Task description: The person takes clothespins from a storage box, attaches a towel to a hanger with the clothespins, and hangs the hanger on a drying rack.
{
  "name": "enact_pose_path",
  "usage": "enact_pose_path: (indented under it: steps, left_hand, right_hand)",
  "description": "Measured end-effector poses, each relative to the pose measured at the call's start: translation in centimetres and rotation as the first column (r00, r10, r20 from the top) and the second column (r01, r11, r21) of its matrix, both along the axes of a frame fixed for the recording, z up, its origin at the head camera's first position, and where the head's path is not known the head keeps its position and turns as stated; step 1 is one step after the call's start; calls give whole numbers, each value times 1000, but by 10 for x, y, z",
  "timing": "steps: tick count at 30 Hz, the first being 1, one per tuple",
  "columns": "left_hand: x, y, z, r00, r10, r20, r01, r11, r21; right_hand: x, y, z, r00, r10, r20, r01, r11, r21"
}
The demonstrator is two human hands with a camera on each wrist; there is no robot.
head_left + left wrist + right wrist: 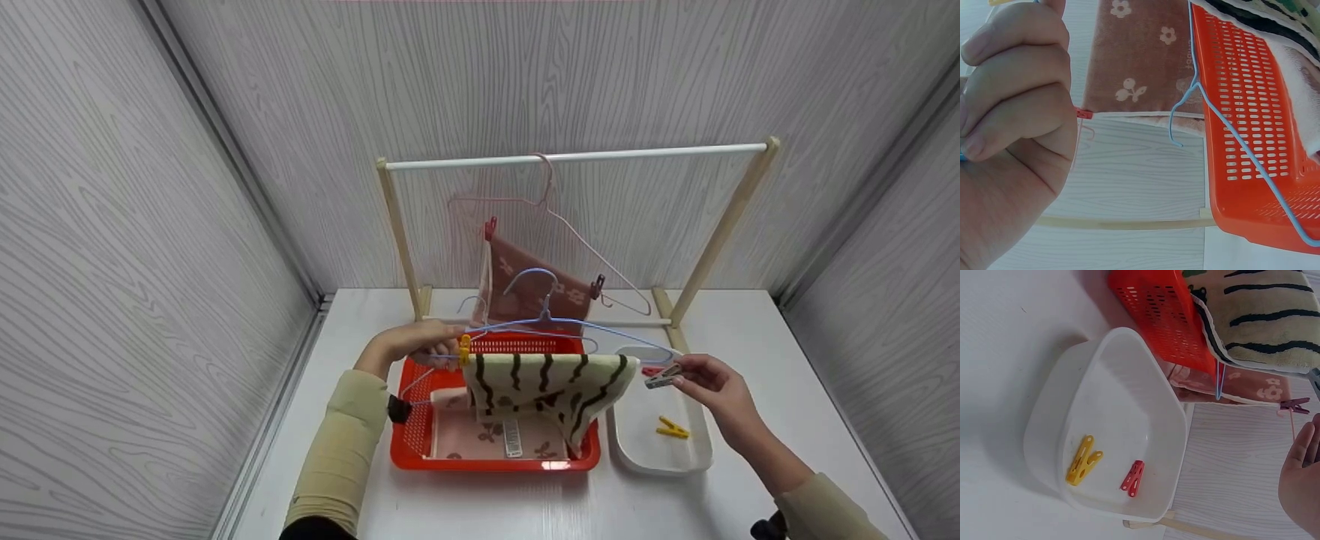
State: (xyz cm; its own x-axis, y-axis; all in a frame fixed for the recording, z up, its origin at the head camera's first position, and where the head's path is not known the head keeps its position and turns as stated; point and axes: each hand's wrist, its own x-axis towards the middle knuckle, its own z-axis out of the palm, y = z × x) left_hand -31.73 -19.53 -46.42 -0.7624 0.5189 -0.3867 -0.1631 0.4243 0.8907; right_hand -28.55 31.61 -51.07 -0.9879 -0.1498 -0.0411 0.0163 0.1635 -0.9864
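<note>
My left hand (pixel 431 343) grips the left end of a blue clothes hanger (pixel 600 328), its fingers curled in the left wrist view. A cream towel with dark wavy stripes (pixel 551 375) hangs over the hanger's lower bar. Beside my left fingers, a yellow clothespin (pixel 465 350) clips the towel's left end. My right hand (pixel 712 382) pinches a grey clothespin (pixel 663 376) just off the towel's right edge, near the hanger's right end. In the right wrist view, that hand (pixel 1304 481) is only partly visible.
A red basket (pixel 495 465) holds a pink towel (pixel 469 435) and another blue hanger. The white bin (pixel 664 471) contains yellow (pixel 673 428) and red clothespins (pixel 1132 478). Behind, a rack (pixel 660 154) carries a pink hanger (pixel 592 247) with a brown towel (pixel 525 274) clipped on.
</note>
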Motion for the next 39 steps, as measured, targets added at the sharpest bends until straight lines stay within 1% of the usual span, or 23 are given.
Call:
enact_pose_path:
  steps: [3,7,13,16,21,25,30,33,36,39]
  left_hand:
    - [-1,1,1,1000,-9,8,9,1000,5]
    - [-2,3,1,999,11,33,-12,1000,10]
    - [-1,4,-3,998,23,66,-24,999,25]
    - [-1,4,-3,997,33,74,-34,999,8]
    - [-1,3,-2,998,39,50,-38,999,-22]
    - [-1,3,-1,998,47,48,-45,999,-29]
    - [-1,4,-1,997,48,66,-47,999,-24]
    - [-2,4,-1,997,43,69,-41,999,-23]
    - [-2,4,-1,997,41,58,-40,999,-19]
    - [-2,4,-2,999,25,44,-25,1000,-13]
  right_hand:
    - [1,0,0,1000,-5,-16,5,1000,-14]
    - [1,-1,0,999,-15,-38,15,1000,-18]
    - [4,-4,3,999,-41,-20,41,999,-8]
    - [6,-5,6,998,-56,-28,56,998,0]
    - [8,-7,10,992,-67,-102,71,997,41]
    - [8,-8,12,978,-73,-197,87,994,66]
    - [9,-12,12,944,-72,-322,107,990,92]
    - [10,-15,13,915,-79,-396,128,987,100]
    - [11,-18,14,866,-79,-493,151,982,109]
    - [10,-22,14,795,-60,-603,170,977,127]
